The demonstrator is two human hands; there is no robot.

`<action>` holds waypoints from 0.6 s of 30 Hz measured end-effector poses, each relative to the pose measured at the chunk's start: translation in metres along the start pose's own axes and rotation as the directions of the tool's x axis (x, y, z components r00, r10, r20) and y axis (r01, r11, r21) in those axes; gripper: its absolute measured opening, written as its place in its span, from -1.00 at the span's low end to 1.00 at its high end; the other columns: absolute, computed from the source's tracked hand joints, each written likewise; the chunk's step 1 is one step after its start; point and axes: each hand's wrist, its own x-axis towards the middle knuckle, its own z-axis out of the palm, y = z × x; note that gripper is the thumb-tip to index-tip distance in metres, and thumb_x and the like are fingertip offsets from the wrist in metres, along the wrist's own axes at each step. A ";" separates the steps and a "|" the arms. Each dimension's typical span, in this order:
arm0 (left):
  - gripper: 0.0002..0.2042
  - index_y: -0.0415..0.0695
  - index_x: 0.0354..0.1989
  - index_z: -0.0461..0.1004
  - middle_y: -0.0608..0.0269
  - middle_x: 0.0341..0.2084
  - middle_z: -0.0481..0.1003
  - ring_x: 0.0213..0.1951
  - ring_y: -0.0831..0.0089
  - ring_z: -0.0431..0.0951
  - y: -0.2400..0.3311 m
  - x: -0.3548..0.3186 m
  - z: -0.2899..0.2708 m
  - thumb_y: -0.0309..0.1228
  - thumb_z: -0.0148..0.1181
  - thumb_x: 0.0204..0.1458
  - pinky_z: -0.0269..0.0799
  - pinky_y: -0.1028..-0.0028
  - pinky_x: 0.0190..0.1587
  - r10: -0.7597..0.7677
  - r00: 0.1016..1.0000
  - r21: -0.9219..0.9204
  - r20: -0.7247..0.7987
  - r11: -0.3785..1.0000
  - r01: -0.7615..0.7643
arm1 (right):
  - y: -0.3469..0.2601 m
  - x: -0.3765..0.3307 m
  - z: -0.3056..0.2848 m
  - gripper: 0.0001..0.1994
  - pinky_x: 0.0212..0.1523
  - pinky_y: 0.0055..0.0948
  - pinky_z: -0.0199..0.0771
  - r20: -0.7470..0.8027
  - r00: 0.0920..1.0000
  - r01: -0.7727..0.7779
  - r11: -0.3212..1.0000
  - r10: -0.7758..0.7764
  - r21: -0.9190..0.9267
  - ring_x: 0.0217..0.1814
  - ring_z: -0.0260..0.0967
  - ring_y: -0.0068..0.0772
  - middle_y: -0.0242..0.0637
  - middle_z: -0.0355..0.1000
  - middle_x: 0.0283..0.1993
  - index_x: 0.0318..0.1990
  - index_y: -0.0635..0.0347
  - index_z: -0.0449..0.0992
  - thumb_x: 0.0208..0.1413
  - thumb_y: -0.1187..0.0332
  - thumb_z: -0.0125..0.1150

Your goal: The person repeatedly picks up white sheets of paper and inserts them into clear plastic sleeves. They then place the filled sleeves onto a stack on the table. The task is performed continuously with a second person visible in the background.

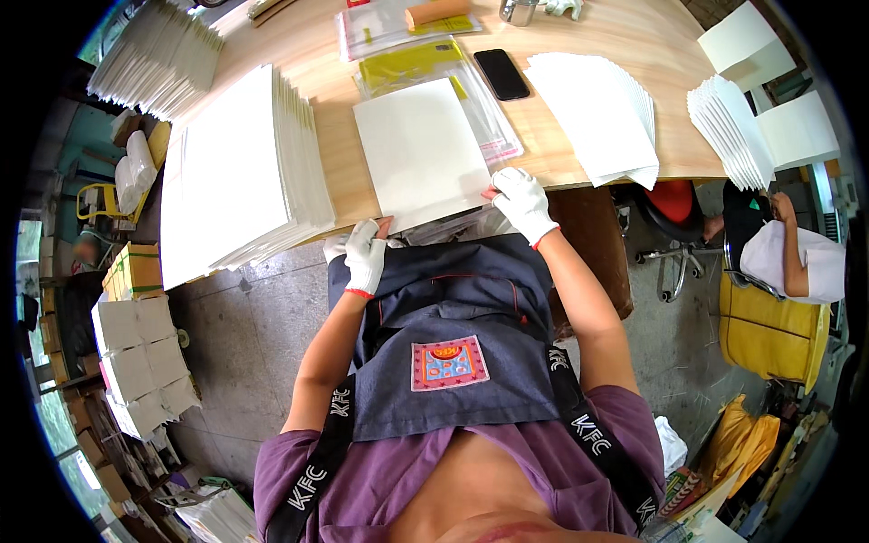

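Grey floor (258, 357) spreads beneath a pale wood-grain table (597, 36), with white packets (145, 357) piled to the left and a yellow chair (769, 321) to the right, near a person seated in a white top (801, 262).

At the middle of the table's near edge lies a white sheet (421, 149), its far part overlapping a clear plastic package (493, 118) with a yellow panel. Both of the wearer's hands are in white gloves with bare fingertips and red cuffs. The left hand (365, 253) is at the sheet's near left corner, fingertips against it; the right hand (522, 204) is at its near right corner, fingers curled and close together. Whether either hand pinches the sheet or only rests against it, I cannot tell.

Left of the sheet, a tall stack of white sheets (235, 167) reaches toward the table's near left corner, and another stack (158, 59) sits behind it along the left edge. A black phone (501, 74) lies beyond the right hand, beside the package. Farther right are fanned white sheets (597, 113), their near end at the near edge, and a folded white pile (729, 131) toward the near right corner. Near the far edge, an orange-brown roll (438, 12) lies left of a metal cup (517, 11).
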 end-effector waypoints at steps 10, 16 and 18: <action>-0.83 -0.14 -0.19 0.38 0.31 -0.43 0.43 -0.49 0.52 0.44 -0.006 -0.005 0.020 -0.47 0.20 0.07 0.55 0.41 -0.37 -0.686 0.716 -0.813 0.134 0.337 0.475 | 0.006 -0.002 0.007 -0.67 -0.29 0.01 0.40 -0.046 0.866 -0.500 0.863 0.498 -0.068 -0.31 0.45 0.08 -0.05 0.48 -0.41 -0.28 0.09 0.43 0.19 0.02 -0.02; -0.79 -0.26 -0.13 0.35 0.35 -0.45 0.40 -0.51 0.59 0.45 0.038 0.027 0.005 -0.45 0.16 0.13 0.44 0.58 -0.50 -0.617 0.757 -0.591 0.214 0.535 0.603 | 0.006 -0.012 -0.006 -0.53 -0.53 -0.33 0.34 0.486 0.694 -0.704 0.641 0.531 0.306 -0.62 0.38 -0.37 -0.23 0.43 -0.64 -0.41 0.20 0.51 0.19 -0.08 -0.03; -0.77 -0.30 -0.14 0.39 0.40 -0.48 0.38 -0.52 0.66 0.39 0.064 0.042 -0.012 -0.42 0.19 0.12 0.38 0.62 -0.47 -0.461 0.877 -0.596 0.136 0.669 0.445 | 0.002 -0.009 -0.008 -0.69 -0.70 -0.53 0.18 0.577 0.563 -0.826 0.383 0.592 0.413 -0.71 0.24 -0.59 -0.35 0.42 -0.62 -0.37 0.12 0.51 0.20 0.09 0.04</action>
